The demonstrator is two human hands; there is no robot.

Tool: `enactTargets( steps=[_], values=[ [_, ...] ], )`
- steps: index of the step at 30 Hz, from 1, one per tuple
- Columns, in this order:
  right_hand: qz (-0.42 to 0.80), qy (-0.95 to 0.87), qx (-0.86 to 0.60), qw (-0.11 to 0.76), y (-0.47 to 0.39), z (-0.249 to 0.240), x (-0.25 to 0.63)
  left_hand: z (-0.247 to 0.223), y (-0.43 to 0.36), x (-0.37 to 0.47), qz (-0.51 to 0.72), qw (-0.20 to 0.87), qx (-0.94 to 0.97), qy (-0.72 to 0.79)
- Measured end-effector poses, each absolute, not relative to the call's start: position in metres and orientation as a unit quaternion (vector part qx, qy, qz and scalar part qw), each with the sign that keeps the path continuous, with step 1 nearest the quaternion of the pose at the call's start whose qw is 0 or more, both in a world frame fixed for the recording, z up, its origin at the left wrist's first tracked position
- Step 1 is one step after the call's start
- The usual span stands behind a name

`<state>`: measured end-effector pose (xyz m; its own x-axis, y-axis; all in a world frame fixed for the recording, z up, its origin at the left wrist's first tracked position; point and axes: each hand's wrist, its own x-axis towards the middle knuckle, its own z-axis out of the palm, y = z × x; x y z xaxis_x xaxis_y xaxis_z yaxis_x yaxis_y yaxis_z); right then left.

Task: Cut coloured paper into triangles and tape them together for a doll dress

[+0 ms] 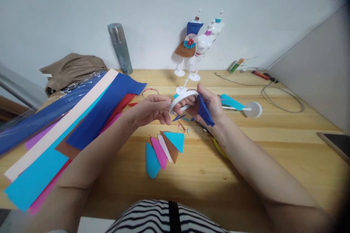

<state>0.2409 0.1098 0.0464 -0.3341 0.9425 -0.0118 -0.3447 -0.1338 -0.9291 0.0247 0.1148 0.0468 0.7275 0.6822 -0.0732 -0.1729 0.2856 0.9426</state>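
Between my hands is a white ring, which looks like a roll of tape (181,98). The fingers of my left hand (155,109) are closed at its left edge; whether they pinch the ring or a loose end there I cannot tell. My right hand (209,103) grips the ring's right side and also has a dark blue crepe paper piece (204,111) in it, pointing down past the palm. Below the hands, a fan of cut paper pieces lies on the table: a turquoise piece (175,140), a brown one (170,149), a pale pink one (164,148) and a magenta one (159,152).
Long crepe paper strips (90,116) pile up at left, beside a brown cloth (73,67) and a steel flask (120,49). Small dress forms (203,43) stand at the back. At right lie a white-based stand (253,109), a cable (269,102) and a dark phone-like object (335,143).
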Motion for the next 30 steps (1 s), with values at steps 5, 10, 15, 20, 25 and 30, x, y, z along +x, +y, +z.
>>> enactTargets(
  steps=[5,10,15,20,25,30],
  values=[
    [0.671,-0.475,-0.319,0.471,0.108,0.05,0.239,0.046,0.114,0.027,0.3,0.743,0.541,0.255],
    [0.662,-0.474,-0.344,0.468,0.105,0.053,0.238,0.056,0.112,0.021,0.299,0.702,0.599,0.24],
    [0.669,-0.441,-0.322,0.505,0.104,0.054,0.24,0.062,0.111,0.017,0.287,0.673,0.644,0.223],
    [0.682,-0.402,-0.283,0.541,0.11,0.046,0.246,0.062,0.109,0.02,0.299,0.662,0.655,0.209],
    [0.678,-0.442,-0.336,0.481,0.113,0.029,0.244,0.066,0.106,0.016,0.34,0.64,0.656,0.212],
    [0.65,-0.56,-0.393,0.33,0.1,0.015,0.234,0.072,0.111,0.002,0.358,0.61,0.655,0.264]
  ],
)
